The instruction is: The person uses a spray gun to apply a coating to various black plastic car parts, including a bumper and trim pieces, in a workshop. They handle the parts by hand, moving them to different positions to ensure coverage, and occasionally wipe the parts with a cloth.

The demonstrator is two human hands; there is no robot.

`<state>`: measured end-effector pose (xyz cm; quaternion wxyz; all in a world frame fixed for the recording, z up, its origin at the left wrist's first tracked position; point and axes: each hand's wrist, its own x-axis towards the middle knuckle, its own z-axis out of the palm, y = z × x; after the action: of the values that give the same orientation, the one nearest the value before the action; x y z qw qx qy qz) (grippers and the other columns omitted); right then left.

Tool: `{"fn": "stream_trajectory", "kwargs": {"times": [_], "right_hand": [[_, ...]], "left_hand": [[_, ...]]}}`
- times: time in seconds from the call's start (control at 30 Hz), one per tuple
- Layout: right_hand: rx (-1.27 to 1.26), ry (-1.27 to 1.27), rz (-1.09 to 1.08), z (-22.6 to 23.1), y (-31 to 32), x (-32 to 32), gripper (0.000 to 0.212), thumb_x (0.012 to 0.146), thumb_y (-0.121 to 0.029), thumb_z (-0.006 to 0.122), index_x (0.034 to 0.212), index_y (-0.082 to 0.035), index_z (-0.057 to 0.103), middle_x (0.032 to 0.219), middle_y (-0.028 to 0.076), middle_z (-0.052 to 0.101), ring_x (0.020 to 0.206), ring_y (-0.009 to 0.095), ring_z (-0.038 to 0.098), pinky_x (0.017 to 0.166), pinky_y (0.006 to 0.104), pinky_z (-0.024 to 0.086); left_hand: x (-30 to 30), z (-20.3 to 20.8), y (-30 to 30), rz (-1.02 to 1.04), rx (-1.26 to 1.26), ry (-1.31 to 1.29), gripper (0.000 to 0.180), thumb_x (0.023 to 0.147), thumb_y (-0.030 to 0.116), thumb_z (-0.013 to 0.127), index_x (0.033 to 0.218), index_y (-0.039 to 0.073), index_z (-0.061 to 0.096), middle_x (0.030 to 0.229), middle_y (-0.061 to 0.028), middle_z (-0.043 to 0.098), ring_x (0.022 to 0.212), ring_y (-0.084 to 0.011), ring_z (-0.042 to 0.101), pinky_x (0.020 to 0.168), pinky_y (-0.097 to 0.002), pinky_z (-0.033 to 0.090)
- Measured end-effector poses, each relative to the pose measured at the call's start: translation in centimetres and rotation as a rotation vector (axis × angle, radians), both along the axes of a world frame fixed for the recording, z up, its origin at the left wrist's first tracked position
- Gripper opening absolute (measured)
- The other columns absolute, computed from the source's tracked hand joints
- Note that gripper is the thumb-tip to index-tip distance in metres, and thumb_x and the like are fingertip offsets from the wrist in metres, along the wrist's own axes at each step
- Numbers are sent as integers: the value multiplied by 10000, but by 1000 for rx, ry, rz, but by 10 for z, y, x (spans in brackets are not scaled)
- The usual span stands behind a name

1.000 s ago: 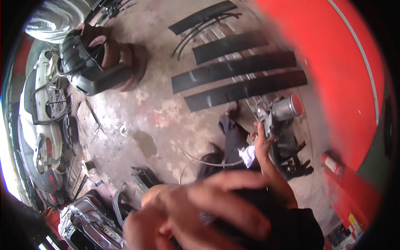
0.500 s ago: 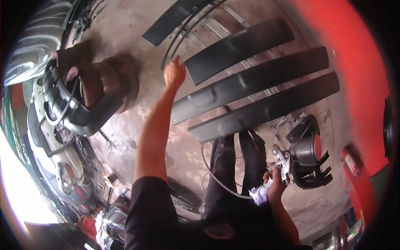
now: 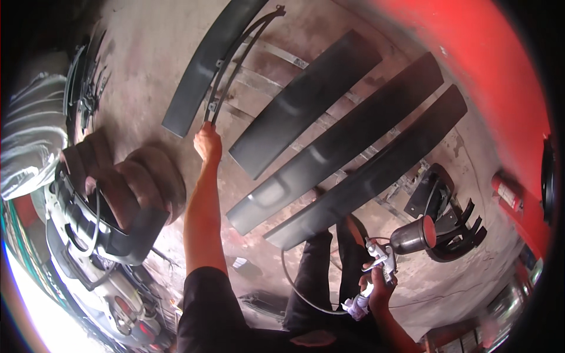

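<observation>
Head view: left hand (image 3: 208,143) grips thin metal frame (image 3: 238,59) beside dark panels (image 3: 306,100); right hand (image 3: 376,288) clenches spray gun (image 3: 400,244), red cylinder (image 3: 507,191) far right.

An auto body paint workshop: long dark trim panels (image 3: 329,150) lie spread on a stained concrete floor (image 3: 147,70), a spray gun (image 3: 391,250) with hose, bumpers (image 3: 94,217) stacked aside, beside a red vehicle body (image 3: 494,76).
</observation>
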<state>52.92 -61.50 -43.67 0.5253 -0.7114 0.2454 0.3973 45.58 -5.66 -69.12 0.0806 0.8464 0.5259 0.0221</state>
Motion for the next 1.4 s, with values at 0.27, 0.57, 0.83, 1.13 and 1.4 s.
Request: {"fn": "stream_trajectory", "kwargs": {"times": [0.27,0.57,0.83,1.13,1.4], "right_hand": [[82,26,-34,25,16,7,202,986,-135,599,1085,26,671,787,68,661,594,116,596,525,247,439],[147,-10,-29,38,-1,5,160,990,-130,610,888,-12,646,689,36,616,571,80,545,534,257,428],[167,-60,-49,34,-20,5,183,999,-149,606,963,17,675,677,30,605,567,81,539,534,254,423],[93,-25,66,14,-51,-8,198,999,-129,547,1106,33,588,1031,121,692,626,141,635,519,276,478],[82,26,56,12,-45,-5,288,995,-174,583,1185,43,594,1046,133,696,632,143,629,525,264,473]], "left_hand": [[-14,129,5,-259,135,-120,129,988,151,583,1005,90,694,844,-166,701,791,-340,706,690,-421,535],[47,283,-67,-119,-801,-669,215,1030,98,568,1178,-21,669,865,-49,686,690,-85,609,634,-247,518],[62,93,-126,-61,-1259,-609,336,1015,152,625,1301,-23,626,869,-83,695,695,-130,631,618,-266,524],[66,-9,-176,32,-1295,-622,280,1005,133,635,1234,-27,657,849,-80,701,708,-144,649,620,-268,529],[64,-39,-172,-84,-1082,-543,308,973,133,651,1237,-26,676,911,-76,741,784,-129,666,717,-277,534]]}}
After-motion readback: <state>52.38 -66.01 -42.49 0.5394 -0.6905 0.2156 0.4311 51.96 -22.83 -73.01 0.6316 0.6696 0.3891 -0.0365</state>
